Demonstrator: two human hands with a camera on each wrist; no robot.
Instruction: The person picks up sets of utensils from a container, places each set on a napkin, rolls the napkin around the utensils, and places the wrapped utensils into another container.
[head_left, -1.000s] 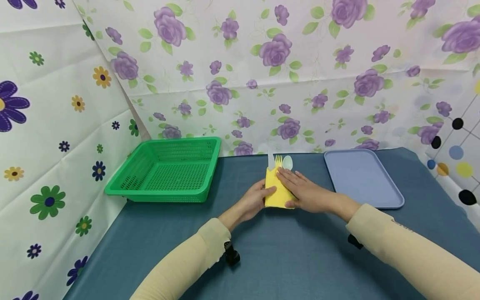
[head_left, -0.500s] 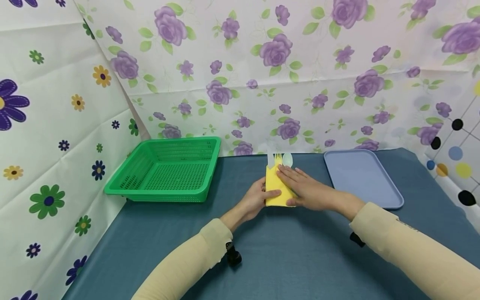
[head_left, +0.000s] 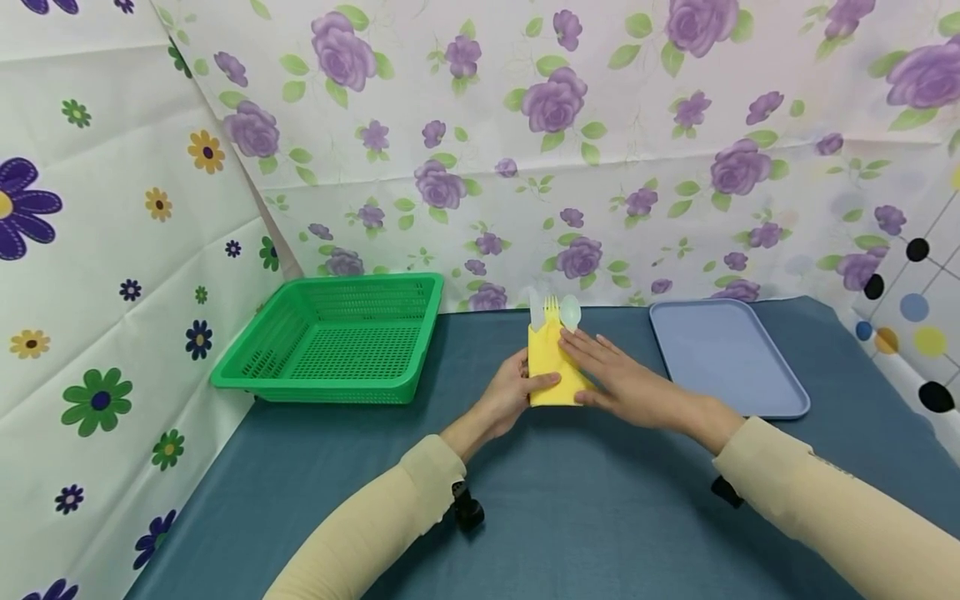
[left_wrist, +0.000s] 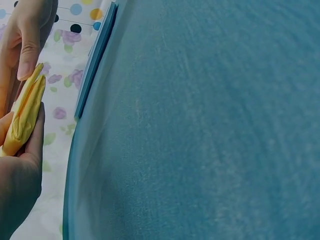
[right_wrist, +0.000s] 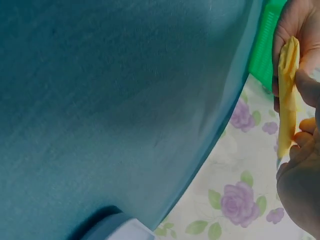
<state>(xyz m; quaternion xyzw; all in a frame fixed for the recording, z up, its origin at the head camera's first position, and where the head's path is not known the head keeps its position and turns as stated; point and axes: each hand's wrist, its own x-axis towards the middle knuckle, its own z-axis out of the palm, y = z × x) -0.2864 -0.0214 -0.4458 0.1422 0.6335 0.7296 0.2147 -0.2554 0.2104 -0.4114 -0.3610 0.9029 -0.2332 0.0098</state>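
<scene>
A folded yellow napkin point(head_left: 546, 358) stands upright above the table, with a clear knife point(head_left: 536, 308), a yellow fork point(head_left: 552, 310) and a pale spoon point(head_left: 570, 312) sticking out of its top. My left hand point(head_left: 506, 392) grips its left edge, thumb across the front and fingers behind. With fingers straight, my right hand point(head_left: 622, 379) touches the napkin's right side near the spoon. Edge-on in the left wrist view, the napkin point(left_wrist: 27, 110) shows its folded layers between both hands. In the right wrist view the napkin point(right_wrist: 287, 95) looks thin, and the cutlery is mostly hidden.
A green perforated basket point(head_left: 315, 387) stands at the back left of the dark blue table point(head_left: 570, 517). At the back right lies a blue-grey tray point(head_left: 731, 358). Flowered sheets point(head_left: 495, 108) hang behind and to the left.
The napkin with the cutlery has risen slightly, still in my left hand. My right hand has slid a little toward the napkin's right edge, uncovering more of its front.
</scene>
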